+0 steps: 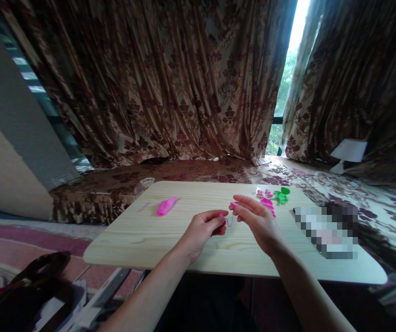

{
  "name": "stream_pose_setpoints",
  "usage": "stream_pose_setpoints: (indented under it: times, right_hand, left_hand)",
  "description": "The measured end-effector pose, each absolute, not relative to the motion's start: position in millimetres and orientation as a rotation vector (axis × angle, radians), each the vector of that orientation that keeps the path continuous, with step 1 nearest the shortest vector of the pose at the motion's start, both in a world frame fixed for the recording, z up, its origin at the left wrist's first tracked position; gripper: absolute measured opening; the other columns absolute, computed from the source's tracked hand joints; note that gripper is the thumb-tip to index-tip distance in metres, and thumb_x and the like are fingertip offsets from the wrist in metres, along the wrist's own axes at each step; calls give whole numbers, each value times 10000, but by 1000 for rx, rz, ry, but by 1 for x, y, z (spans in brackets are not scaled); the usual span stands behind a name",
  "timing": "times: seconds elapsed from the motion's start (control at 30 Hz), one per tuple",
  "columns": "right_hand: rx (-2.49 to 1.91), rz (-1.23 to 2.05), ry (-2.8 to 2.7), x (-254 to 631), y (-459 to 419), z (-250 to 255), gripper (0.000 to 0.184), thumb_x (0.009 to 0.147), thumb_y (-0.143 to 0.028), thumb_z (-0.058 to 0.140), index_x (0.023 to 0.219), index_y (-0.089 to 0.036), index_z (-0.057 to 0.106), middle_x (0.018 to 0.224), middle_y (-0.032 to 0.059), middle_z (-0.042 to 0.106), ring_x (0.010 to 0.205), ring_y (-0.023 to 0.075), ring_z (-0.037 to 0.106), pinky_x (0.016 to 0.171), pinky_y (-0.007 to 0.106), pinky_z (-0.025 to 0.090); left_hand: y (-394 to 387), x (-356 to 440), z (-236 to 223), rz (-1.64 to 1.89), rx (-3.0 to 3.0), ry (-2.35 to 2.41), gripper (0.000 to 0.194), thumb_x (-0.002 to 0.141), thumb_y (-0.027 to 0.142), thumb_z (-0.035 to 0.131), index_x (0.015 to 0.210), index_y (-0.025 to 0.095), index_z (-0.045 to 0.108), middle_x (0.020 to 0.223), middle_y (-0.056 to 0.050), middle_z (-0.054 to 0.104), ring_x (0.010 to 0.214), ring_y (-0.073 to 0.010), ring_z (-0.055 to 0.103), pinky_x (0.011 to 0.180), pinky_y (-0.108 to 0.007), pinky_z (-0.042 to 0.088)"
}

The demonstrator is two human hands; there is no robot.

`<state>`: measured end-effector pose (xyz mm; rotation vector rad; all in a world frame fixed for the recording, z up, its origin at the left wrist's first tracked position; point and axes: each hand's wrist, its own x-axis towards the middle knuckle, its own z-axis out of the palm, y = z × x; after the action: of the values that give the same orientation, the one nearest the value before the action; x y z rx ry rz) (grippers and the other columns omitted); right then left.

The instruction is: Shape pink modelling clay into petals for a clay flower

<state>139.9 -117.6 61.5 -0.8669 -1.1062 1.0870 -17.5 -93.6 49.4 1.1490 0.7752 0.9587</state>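
My left hand (203, 229) is closed in a pinch on a small pink piece (221, 215) above the middle of the table. Facing it, my right hand (257, 220) pinches another bit of pink material (234, 204) between thumb and fingers. A thin pink strand (230, 225) hangs in a slack loop between the two hands. What the pink bits are exactly is too small to make out. To the left lies a bright pink bundle (166, 206), tapered at one end. Just beyond my right hand are pink petal-like pieces (268, 205) and green leaf-like pieces (281, 197).
The pale wooden table (132, 246) has rounded corners. A pixelated object (325, 233) lies at its right side. A clear container (144, 185) stands by the far left corner. Behind are patterned curtains (191, 83) and a white lamp (349, 151); a dark bag (28, 290) sits lower left.
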Motion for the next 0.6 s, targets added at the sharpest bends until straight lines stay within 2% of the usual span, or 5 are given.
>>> stream_pose_setpoints:
  times: [0.17,0.37,0.6]
  right_hand:
    - [-802,1205,-939,133,-113,46,231,711,-318,686,885,-170,654,822,45,670,680,126,562,613,258,429]
    - [-840,1254,-1047,126,-113,37,266,717,-322,671,920,-150,686,802,52,672,735,156,580,669,295,438]
    - [-985,1083,-1161,129,-114,38,189,704,-331,668,756,-155,713,593,-12,602,541,100,467,549,253,360]
  left_hand:
    - [-96,-12,54,1006,1167,742,219,711,280,658,866,126,651,701,-36,633,623,-115,566,664,-282,447]
    - [-96,-11,61,1029,1354,760,168,752,263,589,842,133,647,727,-35,629,661,-123,554,677,-277,443]
    - [-88,-16,59,1104,1644,1003,222,728,315,592,845,145,674,753,-35,637,635,-123,521,578,-235,412]
